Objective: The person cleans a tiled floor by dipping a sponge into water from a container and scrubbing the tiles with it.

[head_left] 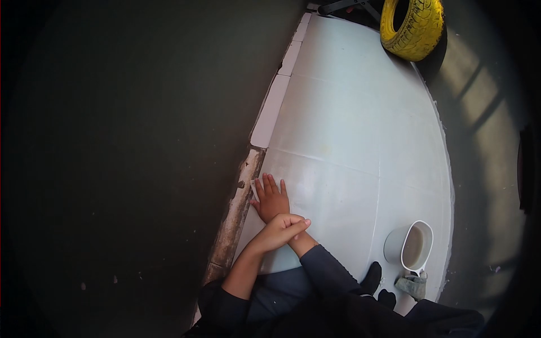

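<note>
My right hand lies palm down with its fingers spread, near the left edge of the white tiled surface. Across its wrist is my left hand, the fingers curled round the wrist and the thumb pointing right. The forearms cross, the right one coming from the lower right and the left one from the lower left. To the right of both hands stands a white plastic mug with cloudy, brownish liquid inside. By the mug's handle lies a crumpled grey-green cloth.
A yellow tyre sits at the far right end of the tiles. The left edge has a chipped, stained border, with a dark floor beyond. Dark-covered feet rest near the mug. More grey floor runs along the right.
</note>
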Demonstrator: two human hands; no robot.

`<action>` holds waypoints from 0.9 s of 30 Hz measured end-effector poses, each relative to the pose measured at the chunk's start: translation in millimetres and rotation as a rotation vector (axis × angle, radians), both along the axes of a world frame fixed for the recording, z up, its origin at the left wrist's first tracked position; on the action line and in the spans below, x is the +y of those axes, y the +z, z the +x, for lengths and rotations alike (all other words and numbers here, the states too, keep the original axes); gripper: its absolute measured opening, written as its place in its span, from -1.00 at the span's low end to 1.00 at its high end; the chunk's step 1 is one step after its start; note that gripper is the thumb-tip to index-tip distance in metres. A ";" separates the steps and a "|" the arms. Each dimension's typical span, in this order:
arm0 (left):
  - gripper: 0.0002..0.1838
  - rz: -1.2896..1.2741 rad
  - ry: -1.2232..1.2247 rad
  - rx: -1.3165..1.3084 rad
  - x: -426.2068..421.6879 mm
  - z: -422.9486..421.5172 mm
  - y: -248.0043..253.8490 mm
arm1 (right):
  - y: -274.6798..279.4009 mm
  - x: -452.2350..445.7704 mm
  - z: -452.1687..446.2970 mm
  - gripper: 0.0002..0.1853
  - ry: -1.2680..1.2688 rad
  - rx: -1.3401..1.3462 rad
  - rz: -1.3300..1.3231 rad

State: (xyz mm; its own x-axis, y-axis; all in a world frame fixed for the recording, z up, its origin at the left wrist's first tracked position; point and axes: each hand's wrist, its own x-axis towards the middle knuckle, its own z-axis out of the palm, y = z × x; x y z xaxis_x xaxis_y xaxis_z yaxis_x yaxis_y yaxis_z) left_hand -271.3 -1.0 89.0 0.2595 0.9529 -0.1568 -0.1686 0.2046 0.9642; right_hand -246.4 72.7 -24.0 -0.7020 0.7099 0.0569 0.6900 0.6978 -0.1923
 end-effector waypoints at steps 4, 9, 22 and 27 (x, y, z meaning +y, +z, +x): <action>-0.60 -0.032 0.019 -0.037 3.0 -1.8 -2.4 | 3.7 41.7 -20.8 -0.35 -0.068 0.022 -0.013; -0.61 0.037 0.191 -0.105 4.1 -9.6 -5.2 | 4.8 50.4 -25.9 -0.35 -0.078 -0.019 -0.036; -0.57 0.111 0.222 0.047 2.3 0.0 -21.8 | -21.2 -54.7 19.0 -0.30 -0.006 0.076 -0.098; -0.60 0.094 0.380 0.006 -0.4 -1.9 -9.0 | -30.5 -20.5 1.7 -0.33 -0.009 0.157 0.217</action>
